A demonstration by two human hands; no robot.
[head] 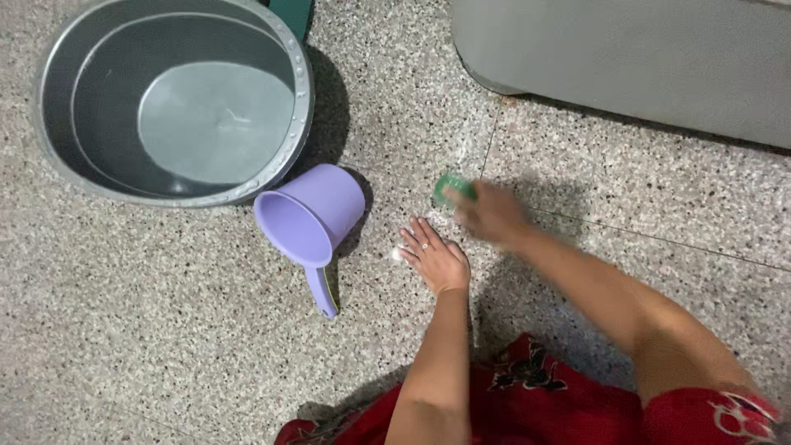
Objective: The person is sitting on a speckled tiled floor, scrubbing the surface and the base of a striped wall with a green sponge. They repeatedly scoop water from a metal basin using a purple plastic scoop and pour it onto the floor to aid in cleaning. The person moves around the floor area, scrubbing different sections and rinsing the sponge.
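Speckled floor (165, 330) | L hand (435, 259) flat, grip released | R hand (490, 213) grasping green scrubber (451, 189)

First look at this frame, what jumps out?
The big grey metal basin at top left, with a lilac plastic scoop lying on its side beside it. At centre, the right hand, blurred, holds a green scrubber on the speckled floor; the left hand rests flat.

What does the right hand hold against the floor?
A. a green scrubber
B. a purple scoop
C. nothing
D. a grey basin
A: the right hand grips a green scrubber on the floor, while the purple scoop lies on its side, untouched, beside the grey basin.
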